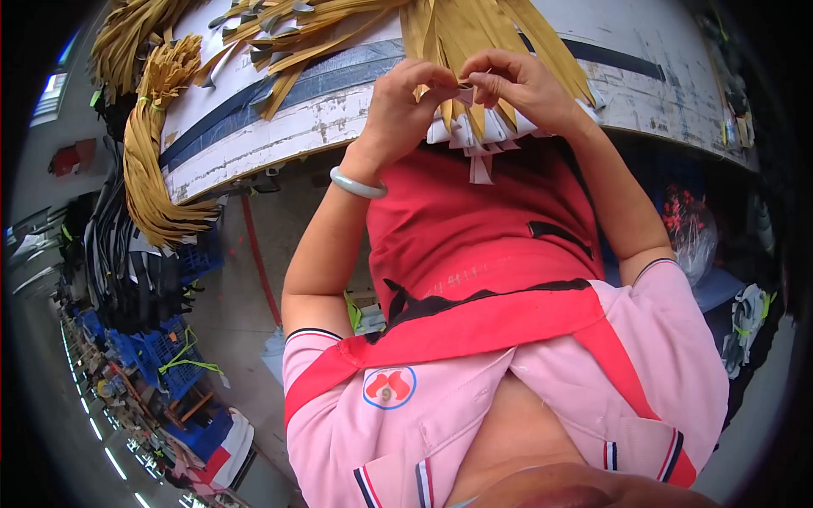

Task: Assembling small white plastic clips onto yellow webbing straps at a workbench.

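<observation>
My left hand (402, 106) and my right hand (532, 91) meet over the table's near edge, fingertips pinched together. Between them is a small white end piece (465, 96), apparently at the tip of a flat tan strip; the fingers hide part of it. Beneath my hands, a spread of long tan strips (461, 38) runs toward me across the table. Their white ends (480, 169) hang in a row over the edge, against my red apron (483, 212). A pale bracelet (357, 184) circles my left wrist.
The worn white tabletop (330, 106) carries dark blue tape (356, 61). More tan strips with grey tips (271, 38) lie at the left, and a tied bundle (148, 148) droops off the corner. Black strips (110, 254) and blue crates (174, 351) stand farther left. A clear bag (690, 241) sits at right.
</observation>
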`<action>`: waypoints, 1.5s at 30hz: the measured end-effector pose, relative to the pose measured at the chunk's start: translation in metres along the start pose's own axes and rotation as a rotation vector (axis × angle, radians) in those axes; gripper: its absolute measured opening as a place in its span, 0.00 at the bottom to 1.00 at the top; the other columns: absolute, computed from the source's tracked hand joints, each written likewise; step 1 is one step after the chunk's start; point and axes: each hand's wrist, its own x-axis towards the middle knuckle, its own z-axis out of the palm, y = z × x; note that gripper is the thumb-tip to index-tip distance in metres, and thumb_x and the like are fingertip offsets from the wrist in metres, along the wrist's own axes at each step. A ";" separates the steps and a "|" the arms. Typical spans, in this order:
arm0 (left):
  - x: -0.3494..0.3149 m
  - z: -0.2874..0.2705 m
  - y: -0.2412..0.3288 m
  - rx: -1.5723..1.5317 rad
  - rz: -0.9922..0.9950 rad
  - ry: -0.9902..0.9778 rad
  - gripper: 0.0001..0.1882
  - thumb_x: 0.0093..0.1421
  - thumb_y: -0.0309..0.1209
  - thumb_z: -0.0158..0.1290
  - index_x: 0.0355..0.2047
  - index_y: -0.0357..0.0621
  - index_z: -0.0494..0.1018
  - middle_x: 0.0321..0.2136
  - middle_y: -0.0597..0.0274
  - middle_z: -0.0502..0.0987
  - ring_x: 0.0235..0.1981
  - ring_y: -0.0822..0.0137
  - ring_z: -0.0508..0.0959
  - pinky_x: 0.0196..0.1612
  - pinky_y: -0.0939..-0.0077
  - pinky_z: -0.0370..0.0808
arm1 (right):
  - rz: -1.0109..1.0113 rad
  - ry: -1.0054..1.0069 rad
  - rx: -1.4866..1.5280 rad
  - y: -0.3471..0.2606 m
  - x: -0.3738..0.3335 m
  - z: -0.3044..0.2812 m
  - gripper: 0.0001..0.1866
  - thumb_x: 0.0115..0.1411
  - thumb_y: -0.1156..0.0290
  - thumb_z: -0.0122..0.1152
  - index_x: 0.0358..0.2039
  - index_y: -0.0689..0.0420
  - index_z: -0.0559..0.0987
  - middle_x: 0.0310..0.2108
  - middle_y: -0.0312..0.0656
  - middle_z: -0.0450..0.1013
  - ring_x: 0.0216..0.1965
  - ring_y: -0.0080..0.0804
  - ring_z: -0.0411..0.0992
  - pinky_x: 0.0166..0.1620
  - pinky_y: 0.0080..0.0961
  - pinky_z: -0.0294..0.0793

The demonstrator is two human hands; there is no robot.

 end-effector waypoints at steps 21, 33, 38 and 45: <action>0.000 -0.001 0.010 -0.660 -0.143 0.160 0.07 0.63 0.18 0.52 0.42 0.35 0.73 0.37 0.64 0.78 0.40 0.75 0.77 0.46 0.82 0.73 | -0.465 0.234 -0.027 -0.007 0.008 0.031 0.11 0.60 0.73 0.65 0.42 0.60 0.75 0.33 0.35 0.76 0.37 0.20 0.77 0.40 0.16 0.76; -0.002 0.004 0.011 -0.648 -0.147 0.241 0.06 0.64 0.20 0.53 0.42 0.36 0.73 0.37 0.65 0.78 0.39 0.76 0.77 0.43 0.83 0.73 | -0.488 0.370 -0.063 -0.004 0.009 0.042 0.10 0.60 0.71 0.66 0.39 0.60 0.77 0.34 0.34 0.76 0.39 0.20 0.77 0.42 0.16 0.76; -0.003 0.007 0.014 -0.677 -0.153 0.302 0.04 0.64 0.22 0.53 0.38 0.37 0.72 0.32 0.67 0.78 0.36 0.78 0.76 0.40 0.83 0.73 | -0.551 0.337 -0.123 -0.005 0.009 0.043 0.07 0.60 0.73 0.65 0.38 0.59 0.78 0.33 0.34 0.76 0.32 0.17 0.75 0.36 0.15 0.76; 0.013 -0.029 -0.002 -0.768 -0.293 -0.140 0.09 0.60 0.27 0.60 0.40 0.39 0.75 0.33 0.68 0.78 0.35 0.78 0.75 0.40 0.83 0.72 | -0.275 0.014 0.167 -0.014 0.011 0.014 0.06 0.64 0.69 0.61 0.37 0.58 0.79 0.30 0.35 0.76 0.28 0.18 0.75 0.30 0.15 0.75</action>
